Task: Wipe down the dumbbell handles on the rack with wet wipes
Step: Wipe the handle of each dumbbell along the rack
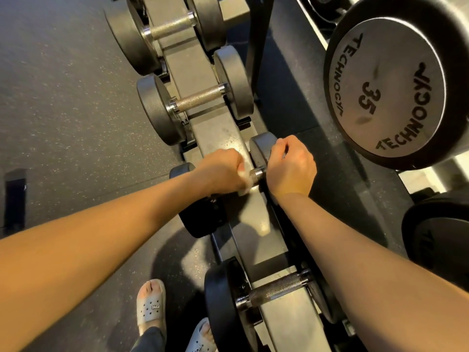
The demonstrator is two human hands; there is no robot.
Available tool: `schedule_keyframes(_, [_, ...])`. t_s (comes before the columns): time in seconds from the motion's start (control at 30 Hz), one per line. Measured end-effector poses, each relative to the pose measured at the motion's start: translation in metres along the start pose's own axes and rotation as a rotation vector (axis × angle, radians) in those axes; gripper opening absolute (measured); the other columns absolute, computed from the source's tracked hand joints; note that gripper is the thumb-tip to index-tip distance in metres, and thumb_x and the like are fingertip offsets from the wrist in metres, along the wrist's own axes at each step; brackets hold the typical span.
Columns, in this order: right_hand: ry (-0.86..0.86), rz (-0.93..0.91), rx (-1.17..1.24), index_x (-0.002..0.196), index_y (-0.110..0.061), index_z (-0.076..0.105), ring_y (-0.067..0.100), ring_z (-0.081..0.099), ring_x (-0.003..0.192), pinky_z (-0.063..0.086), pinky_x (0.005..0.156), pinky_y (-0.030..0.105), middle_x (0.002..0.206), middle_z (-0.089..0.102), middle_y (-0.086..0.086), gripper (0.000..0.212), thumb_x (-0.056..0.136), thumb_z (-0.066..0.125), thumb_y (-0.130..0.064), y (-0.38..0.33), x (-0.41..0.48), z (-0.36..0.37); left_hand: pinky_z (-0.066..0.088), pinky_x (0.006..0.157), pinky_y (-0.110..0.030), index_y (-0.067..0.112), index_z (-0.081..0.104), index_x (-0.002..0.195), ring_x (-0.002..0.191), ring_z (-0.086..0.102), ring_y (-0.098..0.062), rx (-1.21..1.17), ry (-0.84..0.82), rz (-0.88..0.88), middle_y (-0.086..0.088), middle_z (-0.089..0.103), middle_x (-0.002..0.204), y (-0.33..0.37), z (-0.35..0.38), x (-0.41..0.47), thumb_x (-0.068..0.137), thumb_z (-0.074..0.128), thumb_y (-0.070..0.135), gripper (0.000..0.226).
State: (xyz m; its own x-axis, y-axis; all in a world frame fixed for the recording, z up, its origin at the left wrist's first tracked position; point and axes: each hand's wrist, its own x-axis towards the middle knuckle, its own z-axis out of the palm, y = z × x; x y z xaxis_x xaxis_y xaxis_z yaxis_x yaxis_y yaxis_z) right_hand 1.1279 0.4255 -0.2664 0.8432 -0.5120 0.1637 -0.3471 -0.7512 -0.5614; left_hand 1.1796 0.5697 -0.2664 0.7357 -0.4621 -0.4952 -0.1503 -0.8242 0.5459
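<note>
A small black dumbbell lies across the grey rack at mid frame. My left hand grips its metal handle with a white wet wipe wrapped under the fingers; only the handle's right end shows. My right hand curls over the dumbbell's right head and holds it. Its left head sits under my left wrist. More dumbbells rest on the rack: one beyond with a knurled handle, another further up, and one nearer me.
A large 35 Technogym dumbbell head juts out on the upper tier at right, close above my right hand. Another black weight sits lower right. Speckled dark gym floor lies left. My feet in grey slippers stand beside the rack.
</note>
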Motion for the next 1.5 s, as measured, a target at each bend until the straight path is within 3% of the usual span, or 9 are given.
schedule_keyframes(0.07, [0.022, -0.003, -0.016, 0.081, -0.021, 0.057, 0.009, 0.052, 0.061, 0.046, 0.061, 0.027, 0.069, 0.053, -0.006, 0.025, 0.103, 0.048, -0.029, 0.000, 0.000, 0.001, 0.035, 0.061, -0.027, 0.026, 0.055, 0.079, 0.076, 0.054, -0.014, -0.176, 0.077, 0.102, 0.005, 0.057, 0.079, 0.007, 0.005, 0.004, 0.080, 0.079, 0.032, 0.025])
schedule_keyframes(0.2, [-0.002, 0.016, -0.015, 0.081, -0.022, 0.056, 0.009, 0.053, 0.062, 0.046, 0.061, 0.027, 0.070, 0.053, -0.006, 0.025, 0.103, 0.048, -0.029, -0.003, 0.000, -0.001, 0.035, 0.067, -0.033, 0.022, 0.056, 0.088, 0.082, 0.057, -0.023, 0.117, 0.169, 0.203, 0.001, 0.059, 0.085, 0.011, 0.012, 0.004, 0.092, 0.064, 0.037, 0.017])
schedule_keyframes(0.43, [-0.042, 0.043, 0.003, 0.082, -0.019, 0.058, 0.013, 0.056, 0.063, 0.047, 0.061, 0.028, 0.070, 0.055, -0.003, 0.027, 0.105, 0.046, -0.029, -0.002, 0.001, -0.004, 0.055, 0.074, -0.033, 0.018, 0.061, 0.099, 0.082, 0.062, -0.021, 0.659, -0.125, 0.171, -0.001, 0.060, 0.085, -0.009, -0.011, -0.026, 0.092, 0.067, 0.036, 0.020])
schedule_keyframes(0.5, [-0.040, 0.034, -0.002, 0.083, -0.018, 0.058, 0.014, 0.055, 0.063, 0.045, 0.060, 0.027, 0.071, 0.056, -0.002, 0.028, 0.105, 0.045, -0.028, -0.003, 0.000, -0.003, 0.043, 0.064, -0.029, 0.018, 0.054, 0.084, 0.079, 0.057, -0.021, 0.424, -0.096, 0.103, 0.001, 0.055, 0.079, -0.005, -0.018, -0.016, 0.087, 0.072, 0.037, 0.026])
schedule_keyframes(0.63, [-0.005, 0.014, -0.030, 0.084, -0.018, 0.060, 0.009, 0.051, 0.062, 0.038, 0.057, 0.018, 0.071, 0.055, -0.004, 0.026, 0.104, 0.047, -0.027, -0.002, 0.000, -0.002, 0.034, 0.065, -0.032, 0.020, 0.055, 0.099, 0.082, 0.052, -0.018, -0.117, 0.109, 0.132, 0.003, 0.058, 0.090, 0.009, -0.003, 0.006, 0.090, 0.071, 0.028, 0.020])
schedule_keyframes(0.93, [-0.040, 0.023, -0.006, 0.084, -0.017, 0.059, 0.012, 0.052, 0.061, 0.042, 0.058, 0.026, 0.070, 0.054, -0.002, 0.027, 0.104, 0.044, -0.029, 0.000, 0.000, -0.002, 0.055, 0.088, -0.039, 0.015, 0.063, 0.113, 0.095, 0.062, -0.026, 0.290, -0.070, -0.067, -0.007, 0.064, 0.105, -0.027, -0.011, 0.013, 0.097, 0.064, 0.024, 0.019])
schedule_keyframes(1.13, [0.001, -0.008, -0.025, 0.086, -0.017, 0.062, 0.012, 0.053, 0.063, 0.042, 0.059, 0.024, 0.072, 0.056, -0.002, 0.026, 0.103, 0.046, -0.028, -0.001, -0.001, -0.001, 0.054, 0.073, -0.034, 0.017, 0.071, 0.085, 0.082, 0.066, -0.021, -0.507, -0.009, -0.087, -0.007, 0.071, 0.085, 0.000, -0.001, 0.023, 0.088, 0.075, 0.017, 0.005])
schedule_keyframes(1.33, [0.008, -0.017, -0.026, 0.086, -0.017, 0.062, 0.014, 0.054, 0.063, 0.045, 0.059, 0.028, 0.071, 0.056, -0.002, 0.026, 0.104, 0.046, -0.027, -0.001, -0.001, -0.001, 0.050, 0.069, -0.031, 0.020, 0.065, 0.085, 0.083, 0.063, -0.020, -0.231, -0.106, 0.024, -0.003, 0.067, 0.088, -0.008, -0.002, 0.015, 0.077, 0.085, 0.032, 0.025])
schedule_keyframes(1.5, [-0.034, 0.013, 0.000, 0.084, -0.018, 0.059, 0.014, 0.055, 0.063, 0.049, 0.061, 0.032, 0.071, 0.055, -0.001, 0.028, 0.105, 0.045, -0.029, -0.001, 0.000, -0.003, 0.057, 0.083, -0.035, 0.012, 0.063, 0.093, 0.089, 0.065, -0.025, 0.433, -0.361, 0.026, -0.003, 0.064, 0.088, -0.008, -0.031, -0.002, 0.081, 0.083, 0.029, 0.029])
